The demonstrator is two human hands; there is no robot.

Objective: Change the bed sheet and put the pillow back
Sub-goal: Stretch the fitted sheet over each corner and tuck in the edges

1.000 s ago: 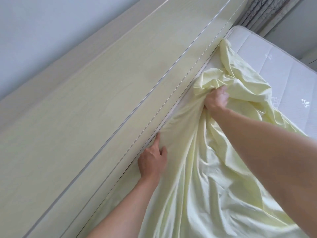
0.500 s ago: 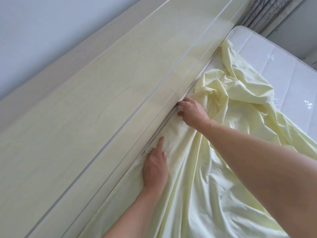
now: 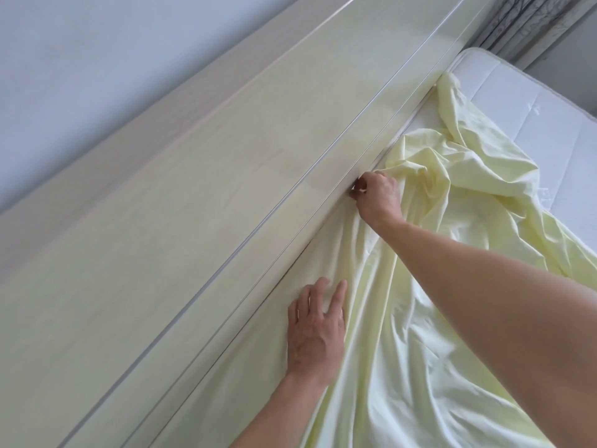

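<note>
A pale yellow bed sheet (image 3: 429,286) lies rumpled over the white quilted mattress (image 3: 529,124), bunched toward the far end. My left hand (image 3: 318,331) lies flat on the sheet, fingers straight, pressing it down next to the headboard (image 3: 193,221). Farther along, my right hand (image 3: 378,197) has its fingers curled at the sheet's edge, pushed into the gap between mattress and headboard. Its fingertips are partly hidden in that gap. No pillow is in view.
The long pale wooden headboard runs diagonally across the left, with a plain wall (image 3: 97,59) behind it. A patterned curtain (image 3: 529,24) hangs at the top right. The far corner of the mattress lies bare.
My right hand let go of the bunched sheet and moved left to the headboard gap, where it pushes the edge in. My left hand shifted slightly and stays flat on the sheet.
</note>
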